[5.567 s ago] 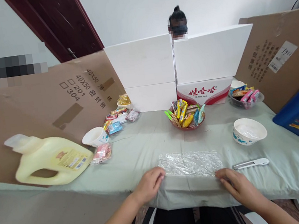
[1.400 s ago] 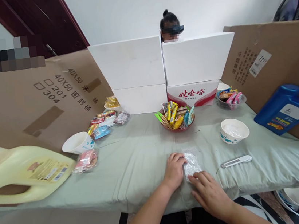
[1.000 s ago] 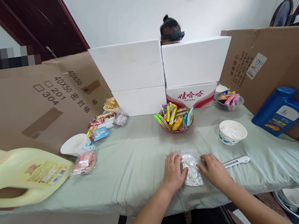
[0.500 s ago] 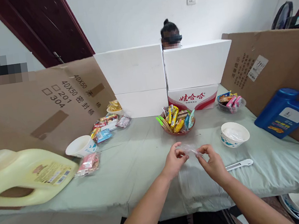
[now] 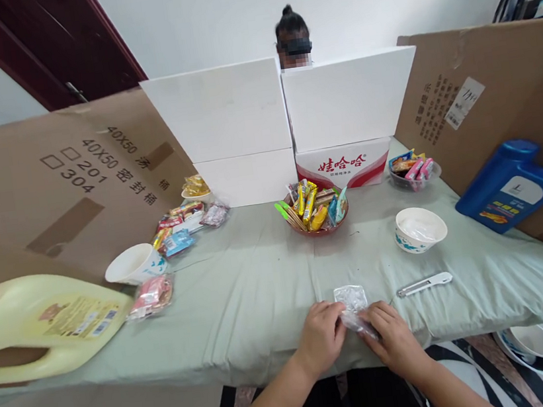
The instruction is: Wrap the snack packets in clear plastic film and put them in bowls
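A small clear plastic bag point(image 5: 350, 297) lies near the front edge of the cloth-covered table, its far end flat and shiny, its near end crumpled. My left hand point(image 5: 321, 336) pinches the crumpled end from the left. From the right, the closed fingers of my right hand point(image 5: 393, 337) grip the same plastic. Whether anything is inside the bag I cannot tell. Just right of my hands rests a white utility knife point(image 5: 425, 284). Behind it stands a white paper bowl point(image 5: 409, 243) with clear plastic in it.
A basket point(image 5: 322, 230) of wrapped snacks stands mid-table before white boxes point(image 5: 235, 118). At left are a big yellow jug point(image 5: 83, 315), a tilted paper bowl point(image 5: 129, 265) and snack packets point(image 5: 151, 296). On the right, a blue bottle point(image 5: 510, 189) leans on cardboard point(image 5: 468, 97). A person's head shows behind the boxes.
Both hands have come down and nearer to me with the plastic, which was stretched between them above the table and now lies partly flat on it. The view has tilted downward.
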Tool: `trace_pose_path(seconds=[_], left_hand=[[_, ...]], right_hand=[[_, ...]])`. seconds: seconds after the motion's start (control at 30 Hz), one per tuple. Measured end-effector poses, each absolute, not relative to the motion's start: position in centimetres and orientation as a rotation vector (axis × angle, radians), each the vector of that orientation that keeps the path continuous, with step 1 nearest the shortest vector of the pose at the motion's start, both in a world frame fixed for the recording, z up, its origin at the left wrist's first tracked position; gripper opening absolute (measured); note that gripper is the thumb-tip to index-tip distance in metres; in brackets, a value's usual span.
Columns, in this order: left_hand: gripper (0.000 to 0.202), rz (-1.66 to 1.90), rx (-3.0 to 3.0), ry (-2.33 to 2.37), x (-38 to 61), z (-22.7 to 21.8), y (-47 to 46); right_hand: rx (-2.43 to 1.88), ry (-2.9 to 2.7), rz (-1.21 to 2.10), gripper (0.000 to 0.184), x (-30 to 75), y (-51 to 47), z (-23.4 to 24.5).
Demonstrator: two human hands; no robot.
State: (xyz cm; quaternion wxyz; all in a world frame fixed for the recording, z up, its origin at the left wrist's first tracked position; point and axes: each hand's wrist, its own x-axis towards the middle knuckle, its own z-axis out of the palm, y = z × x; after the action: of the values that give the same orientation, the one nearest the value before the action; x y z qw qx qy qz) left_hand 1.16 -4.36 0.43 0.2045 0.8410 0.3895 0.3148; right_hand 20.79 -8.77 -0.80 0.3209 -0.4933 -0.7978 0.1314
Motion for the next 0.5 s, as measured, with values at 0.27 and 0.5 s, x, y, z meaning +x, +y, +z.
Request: trace_pose_path(seconds=[0.27,0.5], left_hand=[[0.033,1.033,2.055,1.501,3.8,-0.8,-3.3],[0.031,1.126,2.238,1.528,4.1,-1.4,-3.6]], right_hand=[[-1.780,-1.914,0.197,0.030,19.6,-5.2,-1.0],[-1.710,-1.935,-0.053,0.031,19.1,-4.9,-2.0]])
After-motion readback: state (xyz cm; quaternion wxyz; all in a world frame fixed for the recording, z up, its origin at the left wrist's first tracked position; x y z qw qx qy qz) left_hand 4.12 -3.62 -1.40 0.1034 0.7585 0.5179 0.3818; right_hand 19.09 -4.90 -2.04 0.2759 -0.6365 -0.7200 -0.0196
